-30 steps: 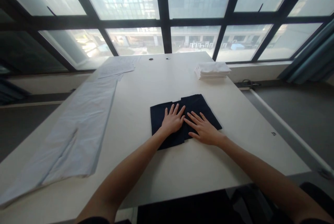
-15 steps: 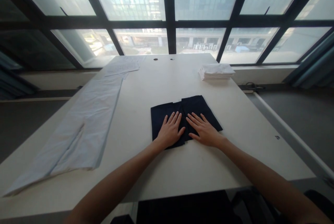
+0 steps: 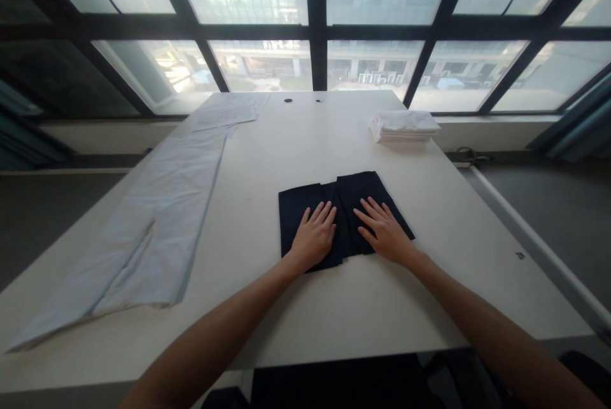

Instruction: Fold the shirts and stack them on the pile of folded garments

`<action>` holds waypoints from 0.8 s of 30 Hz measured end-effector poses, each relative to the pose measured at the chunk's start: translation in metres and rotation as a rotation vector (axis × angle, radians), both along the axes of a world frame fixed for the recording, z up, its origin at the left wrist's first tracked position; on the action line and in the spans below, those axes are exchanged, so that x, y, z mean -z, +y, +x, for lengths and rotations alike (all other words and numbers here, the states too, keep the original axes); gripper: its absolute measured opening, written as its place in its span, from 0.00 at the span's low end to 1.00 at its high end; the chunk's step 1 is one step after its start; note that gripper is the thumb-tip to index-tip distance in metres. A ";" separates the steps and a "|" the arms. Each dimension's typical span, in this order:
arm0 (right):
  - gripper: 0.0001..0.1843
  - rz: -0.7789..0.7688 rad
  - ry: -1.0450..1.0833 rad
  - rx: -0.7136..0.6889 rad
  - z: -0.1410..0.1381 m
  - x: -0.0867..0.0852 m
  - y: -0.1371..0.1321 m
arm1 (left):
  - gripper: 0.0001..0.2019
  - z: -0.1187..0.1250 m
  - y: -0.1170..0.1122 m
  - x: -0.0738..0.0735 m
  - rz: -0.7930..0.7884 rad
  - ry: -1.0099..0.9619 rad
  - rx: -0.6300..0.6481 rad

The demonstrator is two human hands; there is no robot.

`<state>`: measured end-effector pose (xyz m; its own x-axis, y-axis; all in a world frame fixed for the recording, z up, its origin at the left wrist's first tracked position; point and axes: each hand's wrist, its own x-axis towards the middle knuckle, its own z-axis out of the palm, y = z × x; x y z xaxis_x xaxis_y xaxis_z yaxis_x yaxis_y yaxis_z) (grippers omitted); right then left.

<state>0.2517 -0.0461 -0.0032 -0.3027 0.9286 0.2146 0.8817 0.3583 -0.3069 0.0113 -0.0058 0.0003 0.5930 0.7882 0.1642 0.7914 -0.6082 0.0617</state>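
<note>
A dark navy folded cloth (image 3: 348,189) lies flat in the middle of the white table (image 3: 296,154). My left hand (image 3: 315,237) rests palm down on the cloth's left half, fingers stretched and slightly spread. My right hand (image 3: 386,232) lies flat on its right half, fingers also spread. A small gap of dark cloth shows between the two hands. Neither hand holds anything.
A long pale blue garment (image 3: 153,218) lies spread along the table's left side. A stack of folded white cloths (image 3: 403,126) sits at the far right corner. Two small round holes (image 3: 288,100) mark the far edge. Large windows stand behind the table.
Both hands have slid apart on the dark cloth: the right hand moved right, the left drew back toward me a little. The camera view shifted slightly.
</note>
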 end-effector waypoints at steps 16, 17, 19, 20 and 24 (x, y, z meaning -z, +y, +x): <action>0.26 0.089 0.268 0.495 0.066 0.014 0.027 | 0.28 0.001 0.001 0.001 -0.018 -0.004 -0.003; 0.25 0.069 0.313 0.513 0.068 0.011 0.027 | 0.28 0.001 0.000 0.000 -0.020 -0.003 -0.002; 0.25 -0.004 0.401 0.556 0.069 0.005 0.025 | 0.28 0.001 0.000 0.000 -0.024 0.000 0.000; 0.25 -0.043 0.439 0.572 0.069 0.003 0.025 | 0.28 0.001 0.000 0.000 -0.026 0.003 0.002; 0.26 -0.163 0.533 0.639 0.068 -0.009 0.029 | 0.29 0.001 0.000 0.002 -0.021 0.007 -0.008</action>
<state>0.3194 -0.0168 0.0059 0.3947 0.9184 0.0281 0.6221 -0.2446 -0.7438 0.0127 -0.0053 -0.0018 0.5880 0.7960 0.1437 0.7964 -0.6008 0.0691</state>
